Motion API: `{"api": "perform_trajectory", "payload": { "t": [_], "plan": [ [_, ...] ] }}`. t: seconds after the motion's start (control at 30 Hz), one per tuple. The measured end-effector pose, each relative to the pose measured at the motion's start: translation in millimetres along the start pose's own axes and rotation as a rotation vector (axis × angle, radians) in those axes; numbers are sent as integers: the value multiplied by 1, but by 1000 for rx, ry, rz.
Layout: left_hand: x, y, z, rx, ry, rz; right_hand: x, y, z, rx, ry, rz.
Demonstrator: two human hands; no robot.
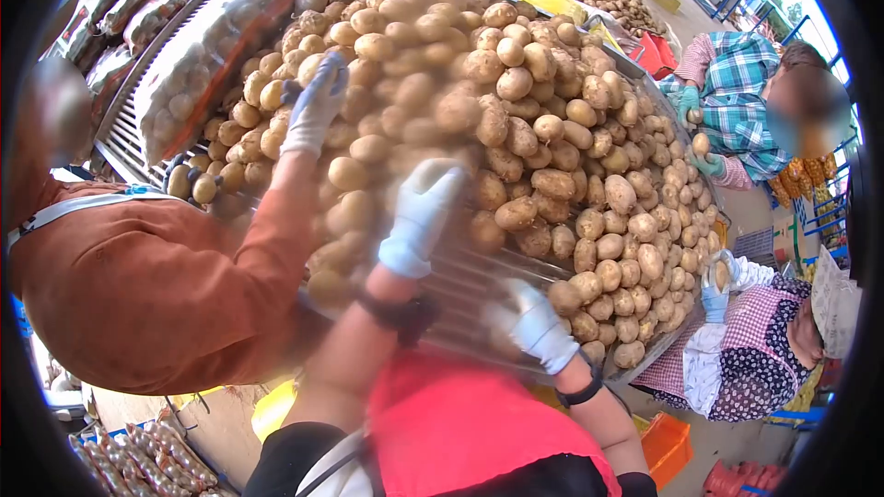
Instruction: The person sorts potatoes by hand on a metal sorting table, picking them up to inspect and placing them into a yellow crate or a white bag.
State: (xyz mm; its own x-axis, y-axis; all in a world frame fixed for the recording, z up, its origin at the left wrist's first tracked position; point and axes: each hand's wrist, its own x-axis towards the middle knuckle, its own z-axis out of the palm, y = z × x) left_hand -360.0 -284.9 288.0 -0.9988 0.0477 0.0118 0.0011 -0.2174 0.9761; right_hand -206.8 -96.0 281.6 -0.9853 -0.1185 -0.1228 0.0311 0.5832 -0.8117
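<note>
My left hand, in a white glove, reaches over the slatted table to the near edge of a large heap of potatoes. Its fingers look stretched out, with blurred potatoes close above and beside them. Lower and to the right, my right hand wears a similar pale glove, its wrist under a dark band. Its fingers point left over the bare slats and are smeared by motion; I cannot tell whether they hold anything. A single potato lies just above that hand.
At left, a person in a rust-coloured top stretches a gloved hand onto the heap. Two people at right hold potatoes: one in a plaid shirt, another in a patterned apron. A filled sack lies at upper left, an orange crate below right.
</note>
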Motion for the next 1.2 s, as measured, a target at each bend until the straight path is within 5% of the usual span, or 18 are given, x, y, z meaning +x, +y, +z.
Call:
{"api": "perform_trajectory", "payload": {
  "t": [0.03,0.07,0.23,0.37,0.47,0.57,0.77,0.87,0.97,1.07,1.17,1.2],
  "plan": [
    [-1,4,13,-62,-5,-35,8,-22,3,133,-277,114],
    [0,4,22,-102,-21,-65,13,-24,20,502,-370,-28],
    [5,-13,39,-105,-11,-68,16,-26,48,779,-435,52],
    [13,-29,37,180,55,196,14,-21,47,615,-390,53],
    [16,-16,34,727,84,606,9,-23,44,421,-348,66],
    [13,-9,40,855,-85,564,11,-14,56,467,-394,56],
    [-16,12,-9,715,-60,680,32,-17,43,465,-498,-33],
    [-57,34,-79,911,0,485,46,1,43,179,-309,85],
    [-100,46,-135,1078,190,314,86,-30,36,-95,-77,-293],
    [-133,41,-163,1366,146,-144,139,-69,51,-189,47,-626],
    [-140,39,-131,1167,183,-241,183,-91,92,-199,27,-820],
    [-143,24,-131,1287,129,-82,192,-92,104,-226,34,-882]
  ]
}}
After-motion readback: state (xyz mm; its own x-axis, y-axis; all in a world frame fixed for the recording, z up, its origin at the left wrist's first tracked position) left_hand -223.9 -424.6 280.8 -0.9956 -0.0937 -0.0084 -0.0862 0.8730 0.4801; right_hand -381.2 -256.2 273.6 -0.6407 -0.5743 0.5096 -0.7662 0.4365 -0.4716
